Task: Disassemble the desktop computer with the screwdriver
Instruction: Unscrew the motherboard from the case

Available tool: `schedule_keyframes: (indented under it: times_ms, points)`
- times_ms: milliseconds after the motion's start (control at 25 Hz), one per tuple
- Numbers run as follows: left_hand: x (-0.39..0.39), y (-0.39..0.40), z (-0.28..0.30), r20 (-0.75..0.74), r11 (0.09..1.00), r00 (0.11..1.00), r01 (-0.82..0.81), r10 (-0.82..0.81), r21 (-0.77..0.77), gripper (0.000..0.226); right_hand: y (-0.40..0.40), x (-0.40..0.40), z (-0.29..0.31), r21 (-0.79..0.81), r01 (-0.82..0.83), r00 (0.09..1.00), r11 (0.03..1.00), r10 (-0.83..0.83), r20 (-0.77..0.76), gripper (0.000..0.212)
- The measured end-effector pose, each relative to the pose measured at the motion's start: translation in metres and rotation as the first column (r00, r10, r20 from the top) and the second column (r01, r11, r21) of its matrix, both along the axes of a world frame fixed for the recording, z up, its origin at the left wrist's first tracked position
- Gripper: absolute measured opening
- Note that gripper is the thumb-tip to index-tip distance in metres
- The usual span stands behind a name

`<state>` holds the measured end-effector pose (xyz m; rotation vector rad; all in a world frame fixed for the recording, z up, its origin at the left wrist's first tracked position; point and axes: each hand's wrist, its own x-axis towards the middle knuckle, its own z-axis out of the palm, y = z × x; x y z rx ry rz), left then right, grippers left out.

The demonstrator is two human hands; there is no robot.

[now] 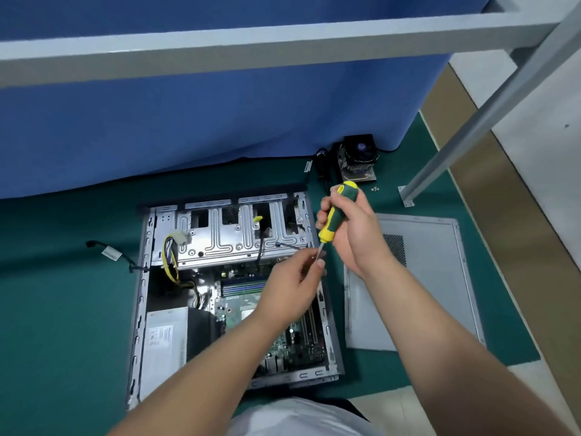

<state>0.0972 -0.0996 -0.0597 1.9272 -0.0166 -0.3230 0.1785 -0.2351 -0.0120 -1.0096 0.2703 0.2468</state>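
Your right hand point(352, 228) grips the screwdriver point(334, 215) nearly upright, tip down at the near-right edge of the open computer case point(163, 278), while your left hand point(292, 287), just beside, pinches its shaft.

Yellow-green screwdriver point(338, 212), green mat point(63, 309), blue cloth point(220, 121)

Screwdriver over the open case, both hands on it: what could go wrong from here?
1. The left hand pinches the thin metal shaft of the green and yellow screwdriver near its tip; a slip could jab the fingers.
2. The tip hangs above the exposed green motherboard in the open grey metal computer case; a slip or a dropped screw could land among its components.
3. Two small loose screws lie on the green mat by the removed cooler fan; they could easily be lost.
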Motion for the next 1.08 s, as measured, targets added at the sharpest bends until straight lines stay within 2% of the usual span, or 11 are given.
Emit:
schedule_keyframes:
  times_ms: [80, 120, 200, 280, 360, 520, 640, 720, 840, 960, 1080]
  points:
    - [-0.013, 0.015, -0.003, 0.005, 1.000, 1.000, -0.014, 0.014, -0.005, 0.018, 0.009, -0.016, -0.001, -0.077, -0.013, 1.000, 0.997, 0.011, -0.023, 0.011]
    - [-0.019, 0.023, -0.003, 0.015, 1.000, 1.000, -0.015, 0.014, 0.022, 0.017, 0.011, -0.022, -0.002, -0.232, -0.038, 0.999, 0.972, 0.032, -0.029, 0.013]
    - [-0.027, 0.041, -0.005, 0.040, 0.993, 0.999, -0.007, 0.003, 0.120, 0.017, 0.013, -0.032, -0.005, -0.590, -0.113, 0.994, 0.800, 0.099, -0.055, 0.016]
    - [-0.033, 0.055, -0.010, 0.072, 0.973, 0.997, 0.018, -0.035, 0.230, 0.018, 0.016, -0.040, -0.006, -0.744, -0.175, 0.983, 0.645, 0.159, -0.094, 0.029]
    - [-0.038, 0.065, -0.014, 0.084, 0.950, 0.993, 0.055, -0.085, 0.307, 0.020, 0.021, -0.047, -0.007, -0.787, -0.213, 0.971, 0.579, 0.213, -0.105, 0.040]
    - [-0.042, 0.086, -0.017, 0.105, 0.898, 0.985, 0.079, -0.137, 0.433, 0.028, 0.030, -0.058, -0.014, -0.855, -0.199, 0.957, 0.478, 0.283, -0.065, 0.037]
    - [-0.040, 0.120, -0.022, 0.284, 0.806, 0.950, -0.066, -0.130, 0.588, 0.034, 0.027, -0.063, -0.020, -0.947, -0.095, 0.939, 0.308, 0.344, 0.017, 0.035]
    - [-0.039, 0.147, -0.027, 0.362, 0.725, 0.923, -0.160, -0.131, 0.670, 0.038, 0.024, -0.070, -0.027, -0.968, -0.042, 0.925, 0.249, 0.376, 0.057, 0.036]
    - [-0.045, 0.179, -0.038, 0.278, 0.614, 0.949, -0.130, -0.152, 0.778, 0.052, 0.023, -0.084, -0.043, -0.982, -0.020, 0.889, 0.190, 0.452, 0.070, 0.037]
    - [-0.055, 0.192, -0.051, 0.164, 0.582, 0.974, -0.043, -0.157, 0.812, 0.067, 0.023, -0.093, -0.056, -0.988, 0.010, 0.857, 0.151, 0.509, 0.086, 0.037]
    - [-0.059, 0.191, -0.057, 0.164, 0.551, 0.976, -0.058, -0.146, 0.833, 0.070, 0.025, -0.095, -0.068, -0.993, 0.022, 0.824, 0.114, 0.560, 0.083, 0.036]
